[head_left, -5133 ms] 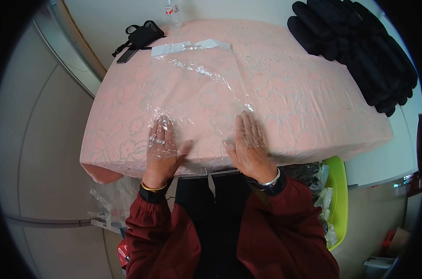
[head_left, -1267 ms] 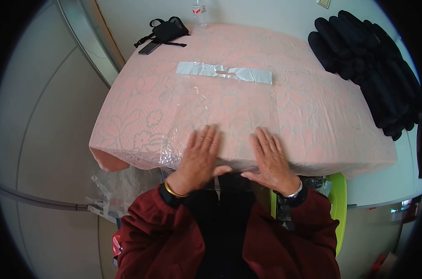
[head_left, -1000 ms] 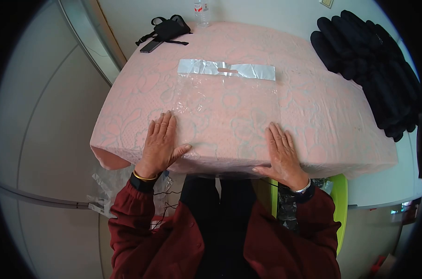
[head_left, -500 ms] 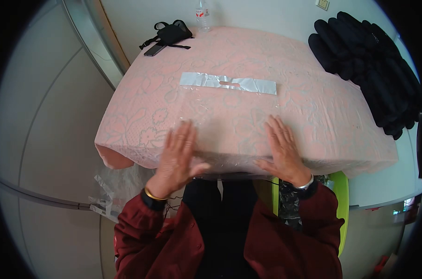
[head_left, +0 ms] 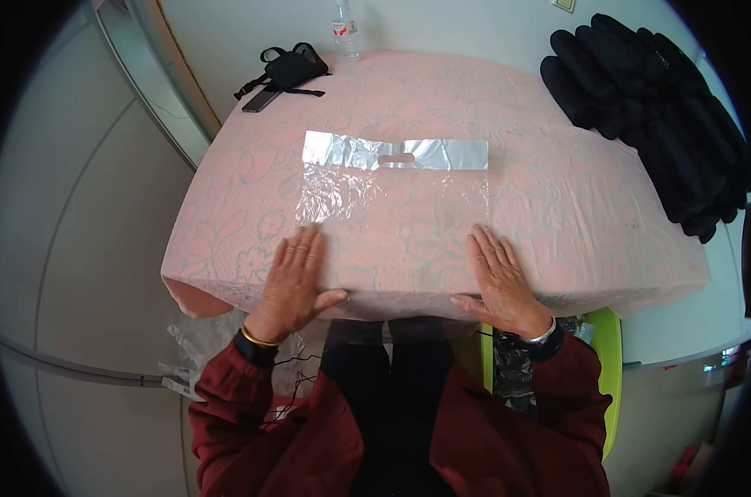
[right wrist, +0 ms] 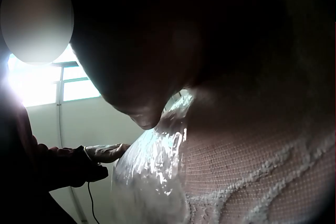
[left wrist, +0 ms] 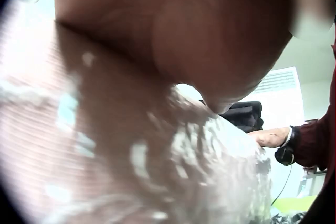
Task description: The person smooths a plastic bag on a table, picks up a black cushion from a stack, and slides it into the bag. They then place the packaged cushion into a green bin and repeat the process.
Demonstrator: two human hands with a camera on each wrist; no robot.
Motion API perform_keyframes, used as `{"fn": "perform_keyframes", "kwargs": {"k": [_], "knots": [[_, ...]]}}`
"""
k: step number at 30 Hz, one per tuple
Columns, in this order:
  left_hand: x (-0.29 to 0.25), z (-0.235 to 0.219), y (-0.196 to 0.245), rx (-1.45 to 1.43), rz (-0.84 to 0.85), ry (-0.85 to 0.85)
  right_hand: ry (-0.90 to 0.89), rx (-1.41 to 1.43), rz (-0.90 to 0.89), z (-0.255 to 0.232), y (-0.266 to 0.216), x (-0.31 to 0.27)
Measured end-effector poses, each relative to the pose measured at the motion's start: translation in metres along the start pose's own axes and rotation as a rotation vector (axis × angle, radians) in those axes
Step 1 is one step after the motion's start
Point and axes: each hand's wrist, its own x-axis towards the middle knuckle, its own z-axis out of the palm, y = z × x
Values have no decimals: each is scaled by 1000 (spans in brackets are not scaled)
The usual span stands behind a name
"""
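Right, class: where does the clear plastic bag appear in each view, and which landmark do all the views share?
Head: the clear plastic bag lies in the centre, its silver header at the far end.
Left wrist: its glossy film, lower centre; header not seen.
Right wrist: its glossy film, lower centre; header not seen.
Shared landmark: the pink floral tablecloth.

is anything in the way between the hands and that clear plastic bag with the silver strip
Nothing visible is: the left hand and right hand are right at the clear plastic bag's side edges. The black strapped pouch, plastic bottle and black padded item all lie beyond or aside.
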Motion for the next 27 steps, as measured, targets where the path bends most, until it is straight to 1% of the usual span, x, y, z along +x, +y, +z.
{"fn": "perform_keyframes", "kwargs": {"k": [3, 4, 7, 8, 11, 12, 13, 14, 15, 16, 17, 18, 21, 22, 24, 25, 26, 27], "knots": [[-10, -4, -26, 2, -110, -31, 6, -3, 22, 0, 3, -2], [-12, -5, -32, 9, -107, -27, 6, -6, 33, 0, 3, -4], [-19, -10, -42, 1, -187, -62, -8, 43, 52, -1, 8, -7], [-16, -16, -39, 9, -186, -55, -18, 68, 62, -2, 9, -5], [-5, -34, -10, 43, -83, 35, 21, 81, 14, -17, -4, 5], [2, -41, 3, 41, -86, 35, 32, 88, -9, -20, -9, 9], [14, -49, 16, 59, 2, 33, 29, 85, -12, -20, -13, 15], [27, -52, 28, 79, 91, 32, 29, 68, -53, -19, -17, 23], [37, -49, 36, 79, 89, 36, 30, 51, -95, -18, -21, 32], [48, -43, 44, 82, 168, 27, 31, 33, -136, -16, -24, 39], [58, -38, 49, 86, 249, 17, 31, 30, -137, -13, -27, 44], [67, -32, 52, 85, 250, 19, 11, 15, -145, -10, -29, 50], [88, -11, 51, 31, 326, -109, -37, -11, -159, 0, -27, 57], [91, -7, 46, 27, 324, -112, -75, -9, -155, 3, -24, 56], [96, -2, 36, 49, 312, -249, -154, -4, -149, 9, -17, 53], [98, -2, 31, 60, 304, -317, -162, 0, -150, 9, -15, 52], [99, -2, 25, 54, 300, -322, -164, 1, -162, 8, -13, 51], [99, -4, 19, 36, 249, -341, -165, 4, -172, 6, -13, 48]]}}
